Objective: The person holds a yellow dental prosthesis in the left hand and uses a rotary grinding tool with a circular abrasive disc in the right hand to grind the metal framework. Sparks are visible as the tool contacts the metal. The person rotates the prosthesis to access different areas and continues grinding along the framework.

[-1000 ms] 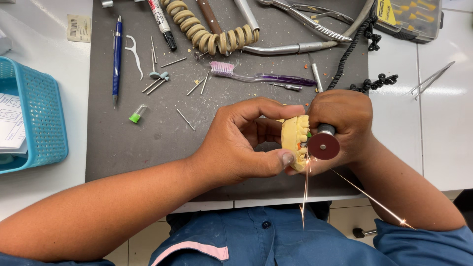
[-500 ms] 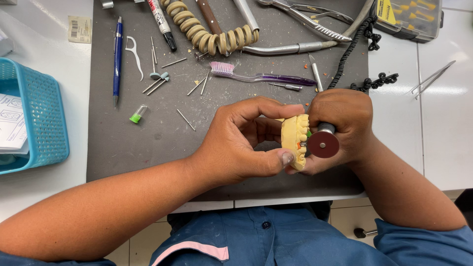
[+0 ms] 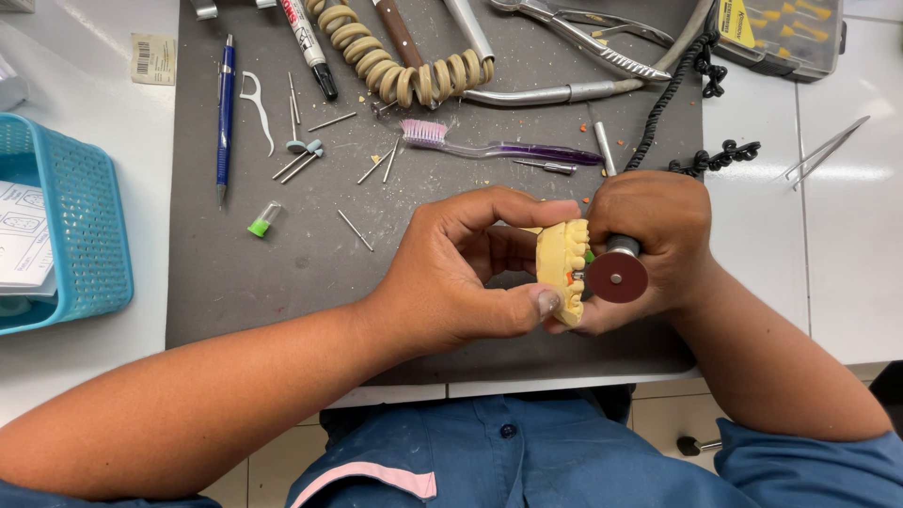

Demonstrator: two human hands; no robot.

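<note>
Hidden and cut-off parts around the two hands

The left hand [image 3: 461,277] covers the back part of the yellow tooth model [image 3: 562,268], and the right hand [image 3: 649,245] hides the body of the handpiece behind the dark red disc [image 3: 617,277]. It is not possible to see if the disc touches the model. The blue basket [image 3: 75,226] is cut by the left edge, the pliers [image 3: 583,33], the coiled cord [image 3: 395,66] and the bur box [image 3: 781,28] by the top edge. The small burs [image 3: 356,230] are too small to tell their type.
</note>
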